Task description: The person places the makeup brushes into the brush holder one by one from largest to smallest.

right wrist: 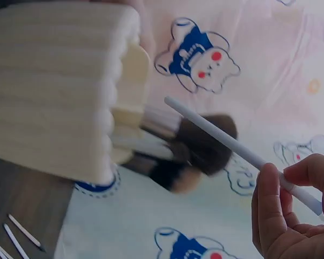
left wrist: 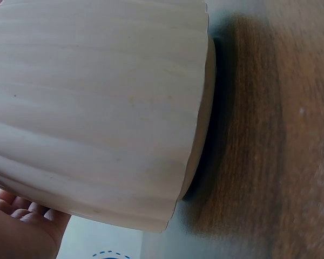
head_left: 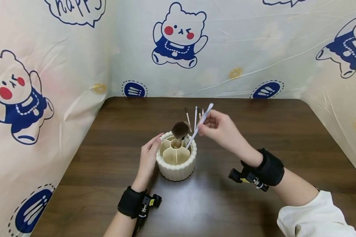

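Observation:
A cream fluted brush holder (head_left: 176,171) with several inner compartments stands on the table. My left hand (head_left: 147,156) holds it from the left, fingers curving against its wall in the left wrist view. My right hand (head_left: 221,130) pinches a slim white stick (right wrist: 216,134) with a flared upper end between thumb and fingers. That stick slants down over the holder's right side, and its lower tip shows in front of the brush heads in the right wrist view. A fluffy dark makeup brush (head_left: 180,129) stands in the holder, beside a smaller brush with a tan tip (right wrist: 184,181).
Several thin sticks (head_left: 188,118) lie on the brown wooden table (head_left: 130,115) behind the holder. A pale printed curtain (head_left: 237,36) hangs along the back and both sides. Black wrist straps with cameras (head_left: 267,168) sit on both forearms.

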`<move>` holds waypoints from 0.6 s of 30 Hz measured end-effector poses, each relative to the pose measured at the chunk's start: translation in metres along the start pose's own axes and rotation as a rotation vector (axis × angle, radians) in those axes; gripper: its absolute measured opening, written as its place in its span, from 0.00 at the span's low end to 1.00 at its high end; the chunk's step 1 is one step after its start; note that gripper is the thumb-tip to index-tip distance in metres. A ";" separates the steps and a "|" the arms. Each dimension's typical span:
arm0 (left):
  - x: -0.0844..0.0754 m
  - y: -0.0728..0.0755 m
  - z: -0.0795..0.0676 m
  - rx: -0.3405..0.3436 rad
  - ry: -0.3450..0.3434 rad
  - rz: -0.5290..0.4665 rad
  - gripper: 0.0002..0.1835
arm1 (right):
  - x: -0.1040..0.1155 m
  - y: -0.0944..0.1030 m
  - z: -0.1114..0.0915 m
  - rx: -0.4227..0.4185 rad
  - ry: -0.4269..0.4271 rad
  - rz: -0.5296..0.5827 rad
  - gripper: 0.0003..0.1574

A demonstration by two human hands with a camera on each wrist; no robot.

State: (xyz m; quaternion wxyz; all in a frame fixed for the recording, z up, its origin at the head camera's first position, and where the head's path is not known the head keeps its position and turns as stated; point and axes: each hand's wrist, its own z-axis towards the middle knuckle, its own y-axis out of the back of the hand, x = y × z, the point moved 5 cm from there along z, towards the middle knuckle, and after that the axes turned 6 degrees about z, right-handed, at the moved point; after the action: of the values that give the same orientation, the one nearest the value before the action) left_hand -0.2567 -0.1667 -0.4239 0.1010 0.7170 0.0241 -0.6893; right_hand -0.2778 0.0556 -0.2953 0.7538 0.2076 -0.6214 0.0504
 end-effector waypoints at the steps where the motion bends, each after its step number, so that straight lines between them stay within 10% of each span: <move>1: 0.000 0.000 0.000 0.000 0.000 0.001 0.19 | -0.002 -0.005 -0.003 0.013 0.006 -0.013 0.08; 18: 0.002 0.000 0.001 -0.007 0.000 0.000 0.19 | -0.042 -0.057 -0.027 0.174 0.059 -0.103 0.04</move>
State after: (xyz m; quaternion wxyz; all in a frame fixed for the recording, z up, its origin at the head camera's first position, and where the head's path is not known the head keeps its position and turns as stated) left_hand -0.2576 -0.1669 -0.4256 0.1036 0.7168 0.0265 -0.6890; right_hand -0.2437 0.0216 -0.3536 0.7524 0.3023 -0.5808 0.0714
